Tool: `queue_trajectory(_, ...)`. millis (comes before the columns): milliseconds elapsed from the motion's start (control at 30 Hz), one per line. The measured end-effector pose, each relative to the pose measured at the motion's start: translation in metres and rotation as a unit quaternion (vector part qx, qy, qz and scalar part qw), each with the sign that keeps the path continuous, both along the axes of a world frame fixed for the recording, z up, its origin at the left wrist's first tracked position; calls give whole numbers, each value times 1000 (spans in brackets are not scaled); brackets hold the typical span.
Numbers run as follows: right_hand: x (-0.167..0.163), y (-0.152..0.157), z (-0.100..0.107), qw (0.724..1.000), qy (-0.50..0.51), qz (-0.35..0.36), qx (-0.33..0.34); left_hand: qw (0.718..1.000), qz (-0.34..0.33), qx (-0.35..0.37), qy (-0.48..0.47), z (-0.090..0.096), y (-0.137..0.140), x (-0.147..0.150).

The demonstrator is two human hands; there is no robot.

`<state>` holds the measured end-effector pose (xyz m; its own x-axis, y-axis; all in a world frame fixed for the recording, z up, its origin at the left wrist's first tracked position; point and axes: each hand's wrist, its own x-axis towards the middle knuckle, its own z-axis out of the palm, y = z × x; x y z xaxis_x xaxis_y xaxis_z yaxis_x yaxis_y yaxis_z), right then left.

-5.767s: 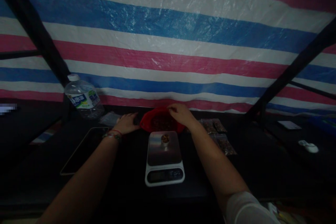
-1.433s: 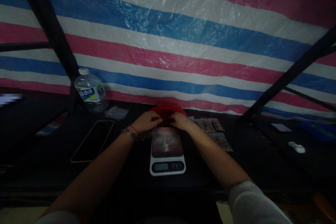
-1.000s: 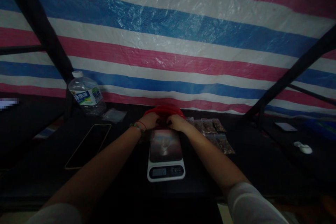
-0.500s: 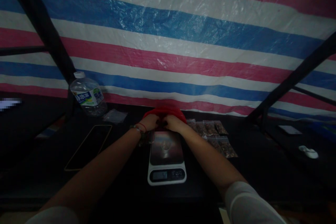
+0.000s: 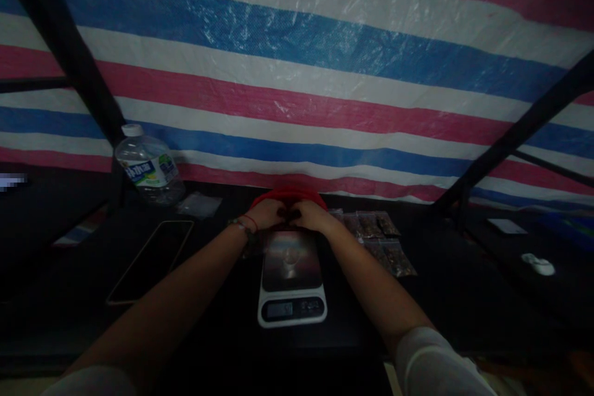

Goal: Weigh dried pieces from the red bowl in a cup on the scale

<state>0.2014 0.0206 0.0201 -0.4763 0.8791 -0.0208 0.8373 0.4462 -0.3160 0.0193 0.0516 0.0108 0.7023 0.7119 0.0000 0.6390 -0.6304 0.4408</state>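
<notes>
My left hand [image 5: 265, 215] and my right hand [image 5: 312, 215] meet fingertip to fingertip just in front of a red bowl [image 5: 288, 196], above the far edge of a white kitchen scale [image 5: 291, 278]. Both pinch the top of a small clear bag [image 5: 254, 246] that hangs dimly below my left wrist. Its contents are too dark to make out. The scale's display [image 5: 282, 309] is lit. A small pale shape [image 5: 290, 255] shows on the steel platform. My left wrist wears bead bracelets.
A water bottle [image 5: 146, 167] stands at the back left, with empty clear bags [image 5: 200, 204] beside it and a dark phone [image 5: 151, 260] lying flat. Several filled bags [image 5: 385, 241] lie right of the scale. A small white object [image 5: 538, 265] sits far right. A striped tarp [image 5: 297, 74] hangs behind.
My hands left the bowl's sides and came together in front of it over the scale's far edge. The small cup of nuts seen on the scale earlier is no longer plain.
</notes>
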Motion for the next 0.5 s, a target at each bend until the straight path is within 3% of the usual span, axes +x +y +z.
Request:
queue_trajectory(233,-9,-5,-2,999,-33,-17,-30,1000,19,-12,13,-6,-5,2)
queue_trajectory(500,-7,-3,-10,999,1,-22,-29,1000,20,-16,-8,-11,-3,6)
